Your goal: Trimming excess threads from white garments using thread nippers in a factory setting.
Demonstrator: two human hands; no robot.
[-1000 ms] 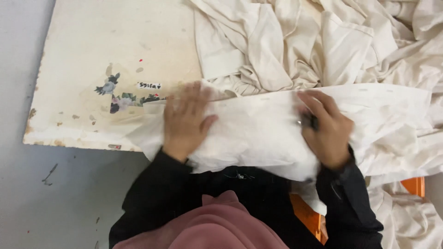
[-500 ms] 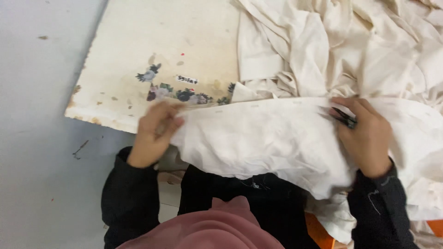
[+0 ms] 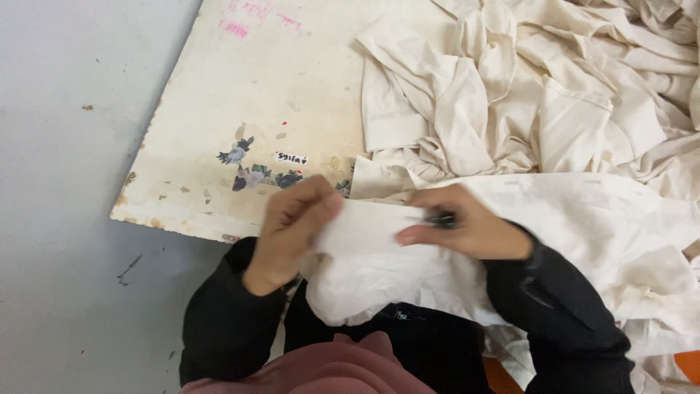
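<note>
My left hand (image 3: 292,226) pinches the left end of a cream cloth piece (image 3: 372,255) at the table's near edge. My right hand (image 3: 467,226) presses on the same cloth from the right, with a small dark tool (image 3: 441,218) held under its fingers. The two hands are close together, almost touching. The cloth drapes down over my lap and runs off to the right. Both arms wear black sleeves.
A worn cream table top (image 3: 277,109) with flower stickers (image 3: 251,171) and pink marks lies ahead. A big heap of cream fabric pieces (image 3: 554,95) covers its right half. Grey floor (image 3: 65,219) is to the left. Something orange (image 3: 685,361) shows at lower right.
My hands have come together: the left moved right along the cloth, the right moved left. The view has shifted, so the table sits further right and higher.
</note>
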